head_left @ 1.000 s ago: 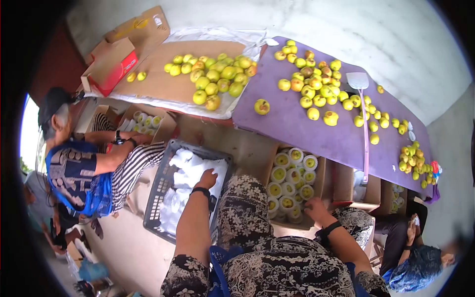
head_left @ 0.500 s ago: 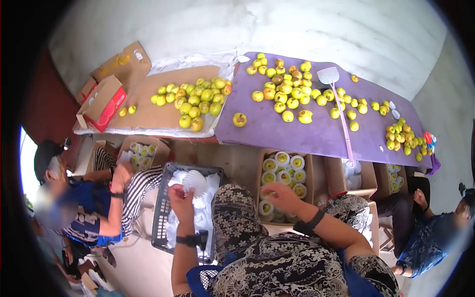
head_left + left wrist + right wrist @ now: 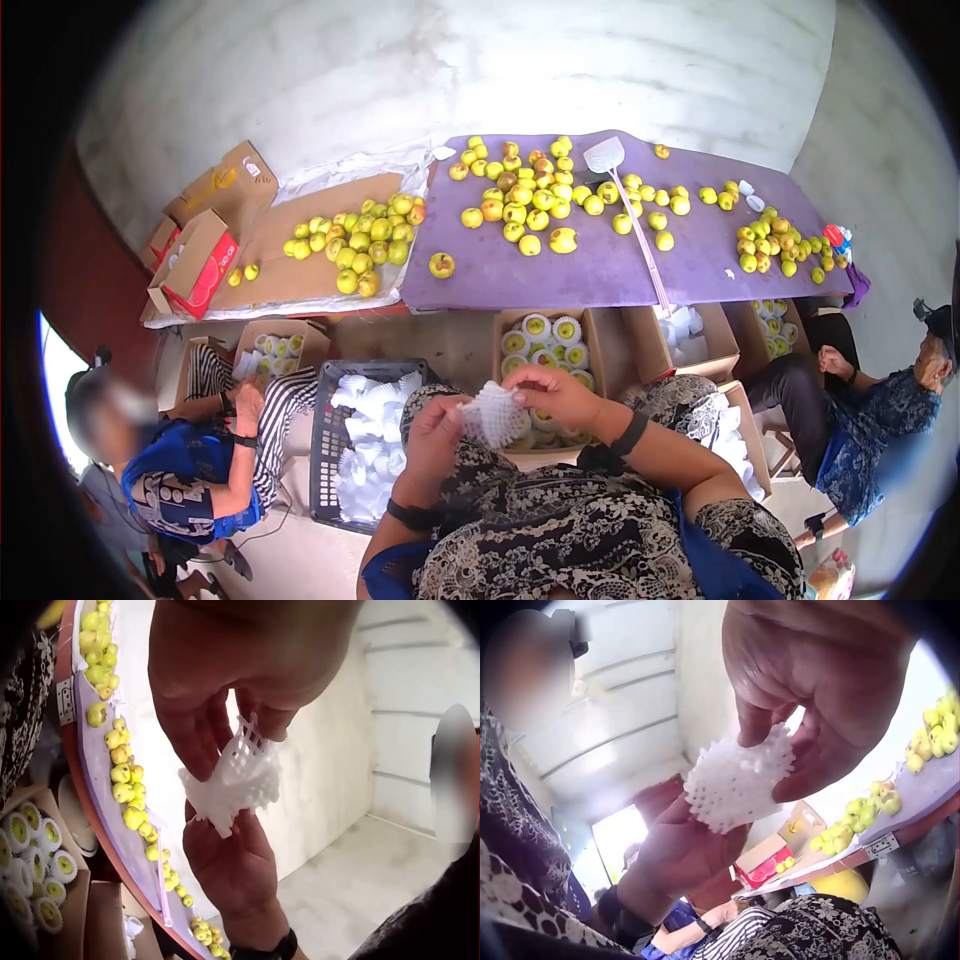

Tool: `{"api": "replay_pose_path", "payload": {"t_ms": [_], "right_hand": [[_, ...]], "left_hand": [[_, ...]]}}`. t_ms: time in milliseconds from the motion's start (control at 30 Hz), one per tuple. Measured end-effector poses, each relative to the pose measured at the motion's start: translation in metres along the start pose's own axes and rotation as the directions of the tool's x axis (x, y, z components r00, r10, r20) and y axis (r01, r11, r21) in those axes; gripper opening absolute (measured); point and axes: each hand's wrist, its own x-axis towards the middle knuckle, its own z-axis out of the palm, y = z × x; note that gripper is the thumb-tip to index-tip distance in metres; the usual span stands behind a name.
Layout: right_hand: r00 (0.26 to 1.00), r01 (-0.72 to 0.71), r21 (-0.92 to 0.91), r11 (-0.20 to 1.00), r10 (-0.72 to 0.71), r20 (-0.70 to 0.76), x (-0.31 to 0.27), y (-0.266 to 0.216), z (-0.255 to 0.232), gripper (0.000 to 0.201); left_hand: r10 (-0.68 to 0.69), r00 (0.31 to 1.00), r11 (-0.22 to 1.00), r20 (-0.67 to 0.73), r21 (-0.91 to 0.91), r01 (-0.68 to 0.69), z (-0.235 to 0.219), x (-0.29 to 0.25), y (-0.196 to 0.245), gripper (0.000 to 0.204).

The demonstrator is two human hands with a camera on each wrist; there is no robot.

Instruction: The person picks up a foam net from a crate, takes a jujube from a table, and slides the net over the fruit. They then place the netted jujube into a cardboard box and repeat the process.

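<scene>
While both hands meet above the lap, the white foam net sleeve [image 3: 493, 415] is pinched between them; the left hand [image 3: 435, 425] nips one side with thumb and fingertips, and the right hand [image 3: 553, 392] curls its thumb and fingers over the other, so the mesh looks stretched open rather than crumpled. Seen from the left wrist, the foam net sleeve [image 3: 234, 780] hangs between the two grips with no fruit inside it; the right wrist view shows the same foam net sleeve [image 3: 735, 780] empty.

Judging by what lies about, the wrapping is partly done; the cardboard box [image 3: 545, 352] just ahead of the knees already holds several apples in white nets, though room seems left toward its near edge. Much remains: loose apples [image 3: 530, 200] crowd the far-left part of the purple table [image 3: 600, 270], a smaller heap [image 3: 775, 245] sits toward its right edge, and another pile [image 3: 360, 235] rests on the brown cardboard sheet [image 3: 290, 270] beside it. To the left of the knees the dark plastic crate [image 3: 322, 450] is well stocked with spare sleeves. No apple is in either hand.
</scene>
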Motion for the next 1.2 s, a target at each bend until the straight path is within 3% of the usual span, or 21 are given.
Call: {"api": "replay_pose_path", "payload": {"t_ms": [33, 100, 133, 167, 300, 367, 433, 467, 500, 600, 633, 733, 833, 933, 967, 1000, 1033, 1167, 1200], "right_hand": [[1.000, -0.007, 0.020, 1.000, 0.007, 0.016, -0.003, -0.003, -0.002, 0.020], [0.999, -0.008, 0.038, 0.999, 0.007, 0.036, -0.008, -0.008, -0.003, 0.019], [0.999, 0.004, 0.053, 0.999, -0.006, 0.037, -0.009, -0.009, -0.002, 0.018], [0.999, 0.015, 0.067, 0.998, -0.017, 0.038, -0.011, -0.011, 0.000, 0.018], [0.995, -0.086, 0.053, 0.995, 0.083, 0.063, -0.014, -0.009, -0.001, 0.020], [0.995, 0.067, -0.198, 0.978, -0.079, -0.054, -0.016, -0.006, 0.002, 0.022], [0.998, -0.026, -0.125, 0.992, 0.019, -0.057, -0.017, -0.001, 0.001, 0.023], [0.995, -0.068, -0.128, 0.989, 0.058, -0.076, -0.019, -0.009, 0.006, 0.023], [0.992, -0.034, -0.218, 0.975, 0.006, -0.126, -0.020, -0.009, 0.010, 0.023], [0.969, 0.193, -0.257, 0.947, -0.225, -0.100, -0.026, -0.012, 0.023, 0.042], [0.974, 0.205, -0.253, 0.945, -0.222, -0.042, -0.026, -0.023, 0.033, 0.042], [0.984, 0.087, -0.591, 0.802, -0.161, -0.073, -0.031, -0.044, 0.058, 0.062], [0.980, 0.136, -0.639, 0.757, -0.195, -0.024, -0.026, -0.009, 0.038, 0.058], [0.951, 0.263, -0.634, 0.727, -0.306, 0.044, -0.023, 0.007, 0.026, 0.043], [0.950, 0.268, -0.631, 0.727, -0.310, 0.047, -0.024, 0.009, 0.024, 0.043], [0.985, 0.099, -0.426, 0.899, -0.148, -0.083, -0.027, 0.004, 0.025, 0.037], [0.985, -0.074, -0.176, 0.982, 0.044, -0.168, -0.029, 0.001, 0.025, 0.032], [0.988, -0.008, -0.273, 0.962, -0.035, -0.152, -0.030, 0.002, 0.024, 0.033], [0.969, 0.098, -0.409, 0.907, -0.181, -0.168, -0.029, -0.006, 0.031, 0.035]], "left_hand": [[0.004, 1.000, 1.000, 0.002, 0.002, -0.004, -0.001, 0.001, -0.003, 0.019], [0.114, 0.978, 0.955, 0.174, -0.292, -0.060, 0.004, 0.007, 0.001, 0.019], [0.029, 0.997, 0.965, 0.066, -0.264, -0.010, 0.020, 0.005, 0.009, 0.018], [0.033, 0.997, 0.965, 0.065, -0.261, -0.015, 0.023, 0.006, 0.010, 0.018], [0.037, 0.997, 0.987, 0.066, -0.161, -0.026, 0.026, 0.006, 0.004, 0.020], [0.016, 1.000, 0.969, 0.021, 0.245, -0.021, 0.033, 0.006, 0.005, 0.021], [-0.075, 0.997, 0.927, -0.026, 0.367, 0.080, 0.035, 0.003, 0.009, 0.020], [-0.029, 0.999, 0.949, -0.037, 0.312, 0.040, 0.035, 0.003, 0.005, 0.019], [0.026, 0.999, 0.966, -0.047, 0.258, -0.013, 0.033, 0.004, 0.002, 0.019], [0.137, 0.958, 0.921, -0.252, 0.388, -0.029, 0.035, -0.001, 0.010, 0.017], [0.159, 0.956, 0.936, -0.247, 0.347, -0.066, 0.033, -0.001, 0.005, 0.017], [0.198, 0.949, 0.944, -0.244, 0.308, -0.117, 0.026, 0.003, -0.018, 0.015], [0.180, 0.951, 0.949, -0.250, 0.300, -0.101, 0.022, 0.008, -0.039, 0.013], [0.214, 0.943, 0.955, -0.254, 0.258, -0.147, 0.028, 0.003, -0.026, 0.019], [0.178, 0.962, 0.978, -0.206, 0.143, -0.150, 0.032, -0.001, -0.020, 0.025], [0.145, 0.977, 0.989, -0.153, 0.026, -0.143, 0.036, -0.005, -0.011, 0.031], [0.146, 0.977, 0.989, -0.153, 0.029, -0.144, 0.037, -0.007, -0.008, 0.031], [0.165, 0.984, 0.982, -0.063, -0.078, -0.170, 0.040, -0.011, 0.001, 0.046], [0.185, 0.982, 0.978, -0.031, -0.095, -0.187, 0.041, -0.012, 0.002, 0.051]]}}
